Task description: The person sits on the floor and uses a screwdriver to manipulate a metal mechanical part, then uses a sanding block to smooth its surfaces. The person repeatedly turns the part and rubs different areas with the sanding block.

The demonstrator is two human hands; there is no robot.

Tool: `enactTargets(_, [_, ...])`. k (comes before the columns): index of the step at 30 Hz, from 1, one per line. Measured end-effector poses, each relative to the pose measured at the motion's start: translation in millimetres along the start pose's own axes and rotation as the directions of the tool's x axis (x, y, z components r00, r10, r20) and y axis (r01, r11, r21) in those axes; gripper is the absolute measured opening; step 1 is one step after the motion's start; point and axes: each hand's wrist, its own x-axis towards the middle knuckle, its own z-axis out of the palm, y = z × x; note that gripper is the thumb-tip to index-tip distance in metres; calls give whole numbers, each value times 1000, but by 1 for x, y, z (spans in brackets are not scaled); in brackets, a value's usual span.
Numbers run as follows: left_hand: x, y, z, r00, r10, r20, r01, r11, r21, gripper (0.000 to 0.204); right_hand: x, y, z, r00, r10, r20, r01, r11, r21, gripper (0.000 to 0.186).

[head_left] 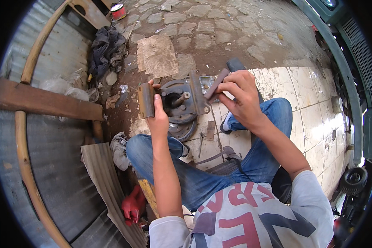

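Some shirt lettering [251,231] shows; left grip [158,119] clasps curved plate [146,100], right grip [242,94] brown strip [217,85].

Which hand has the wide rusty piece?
The left hand: its thumb is against the wide rusty piece. The right hand holds a narrower brown strip instead.

The person wears a whitish short-sleeved T-shirt [252,211] printed with large block lettering [239,225] in faded red and dark blue-grey, and blue denim jeans [211,185]. Dark-edged footwear [224,129] shows below. Forearms [167,182], left hand [158,119] and right hand [244,97] are bare.
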Motion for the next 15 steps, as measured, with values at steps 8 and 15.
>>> enactTargets(8, [-1, 1, -1, 999, 26, 29, -27, 998, 48, 42, 9, 2, 7, 995, -52, 83, 36, 981, 188, 32])
enactTargets(15, [-2, 4, 0, 999, 31, 44, -33, 999, 43, 41, 11, 4, -3, 951, -57, 303, 7, 986, 165, 55])
